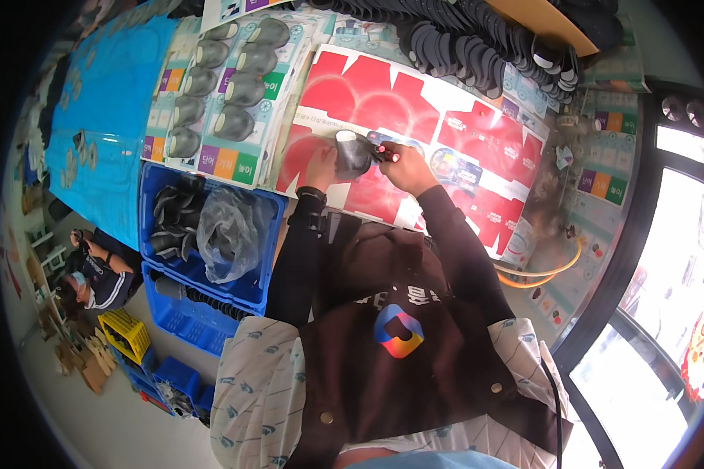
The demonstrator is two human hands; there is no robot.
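L hand [321,168] is gripping a dark grey cup-like piece [353,160] by its L side; R hand [411,168] is clasping a red-handled tool [391,155] at its R side, tip unclear to me. Both are working over the L part of the red printed sheet [414,102]. Poss. risk: tool skidding off the curved side & scuffing it, if L grip's loosening. Pale end's facing sheet's far edge, slightly L; long axis approx. running near-to-far.

Dk brn apron [465,367] w/ multicol. logo [399,331], wht lettering [418,296], brass-col. rnd snaps [327,418]; lt. loose sleeves [256,379] w/ blue-grn print [268,429]; blk lower arm-covers [291,277], blk L-wrist band [312,193]; L hand [321,167] & R hand [408,167] bare.
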